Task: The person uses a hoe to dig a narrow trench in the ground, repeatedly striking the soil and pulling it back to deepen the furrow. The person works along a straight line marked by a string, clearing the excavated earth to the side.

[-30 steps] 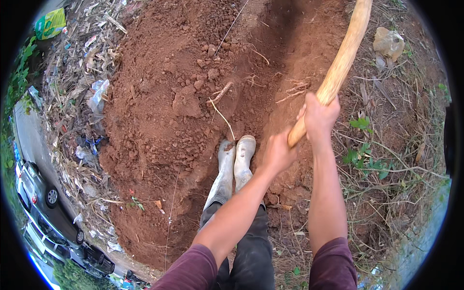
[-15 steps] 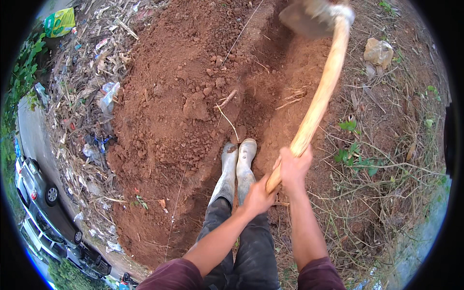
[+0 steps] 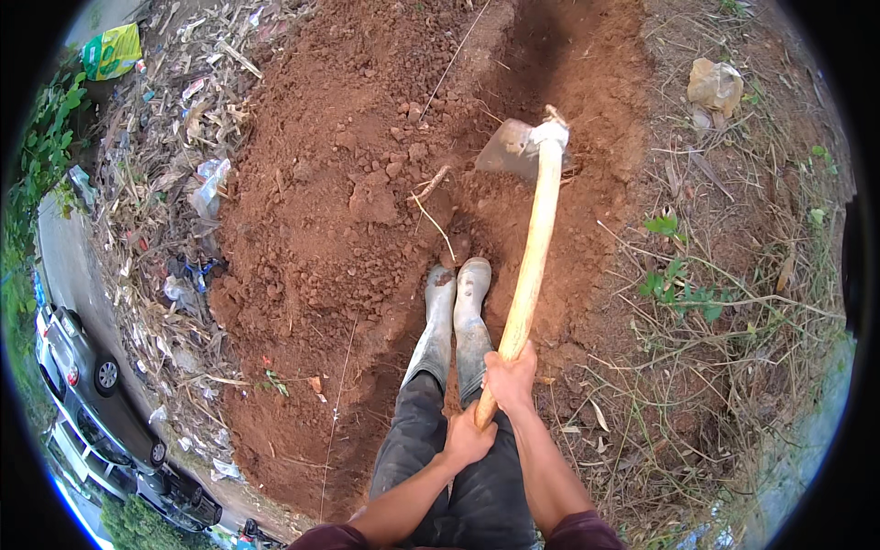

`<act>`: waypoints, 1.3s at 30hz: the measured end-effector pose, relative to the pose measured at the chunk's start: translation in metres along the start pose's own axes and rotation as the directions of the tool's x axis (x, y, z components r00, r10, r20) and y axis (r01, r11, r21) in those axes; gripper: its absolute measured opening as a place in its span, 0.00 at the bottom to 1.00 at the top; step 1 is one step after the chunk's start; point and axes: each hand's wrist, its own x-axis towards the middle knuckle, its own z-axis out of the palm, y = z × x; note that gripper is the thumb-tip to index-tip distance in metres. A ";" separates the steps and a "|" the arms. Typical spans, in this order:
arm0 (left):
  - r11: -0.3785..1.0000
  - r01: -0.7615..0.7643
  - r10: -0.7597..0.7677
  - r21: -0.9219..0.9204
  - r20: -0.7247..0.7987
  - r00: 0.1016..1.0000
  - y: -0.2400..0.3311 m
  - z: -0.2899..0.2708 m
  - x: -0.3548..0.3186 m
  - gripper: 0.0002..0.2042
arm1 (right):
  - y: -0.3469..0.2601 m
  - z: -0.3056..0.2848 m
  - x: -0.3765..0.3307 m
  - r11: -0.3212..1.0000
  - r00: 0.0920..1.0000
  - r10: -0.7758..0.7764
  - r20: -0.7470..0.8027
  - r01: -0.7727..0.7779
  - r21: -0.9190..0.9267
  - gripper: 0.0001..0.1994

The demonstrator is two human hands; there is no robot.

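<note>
Both my hands are wrapped round the pale wooden handle of a hoe (image 3: 533, 261). My left hand (image 3: 470, 438) grips the butt end of the handle, over my thighs. A little higher up, my right hand (image 3: 511, 374) is closed on the same handle. The broad metal blade (image 3: 510, 149) is at the far end, with white wrapping where it joins the wood. It is down over the red soil of the trench (image 3: 587, 92), beyond my boots; its lower edge is partly hidden, so I cannot tell how deep it sits.
My muddy boots (image 3: 456, 302) stand together in the trench. Loose red soil (image 3: 321, 202) is heaped on the left, with a string (image 3: 341, 385) running along it and a broken root (image 3: 429, 183) on top. Litter and dry husks lie farther left, near parked cars (image 3: 105, 385). Weeds (image 3: 674, 284) grow on the right.
The hoe has swung down from the upper right toward my boots, and its blade is now lower and farther left. Both hands have come nearer my body, still gripping the handle.
</note>
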 end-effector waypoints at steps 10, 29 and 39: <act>0.929 -0.371 0.370 -0.014 -0.020 0.929 0.149 -0.030 0.218 0.15 | -0.184 0.042 0.139 0.832 0.825 -0.514 -0.235 0.546 0.097 0.10; 0.914 -0.396 0.400 -0.084 0.031 0.916 0.132 -0.043 0.198 0.15 | -0.179 0.051 0.104 0.833 0.817 -0.500 -0.286 0.544 0.096 0.17; 0.989 -0.148 0.148 -0.030 -0.001 0.989 -0.032 0.000 0.003 0.20 | -0.007 0.001 -0.009 0.991 0.995 -0.102 0.000 0.102 0.085 0.18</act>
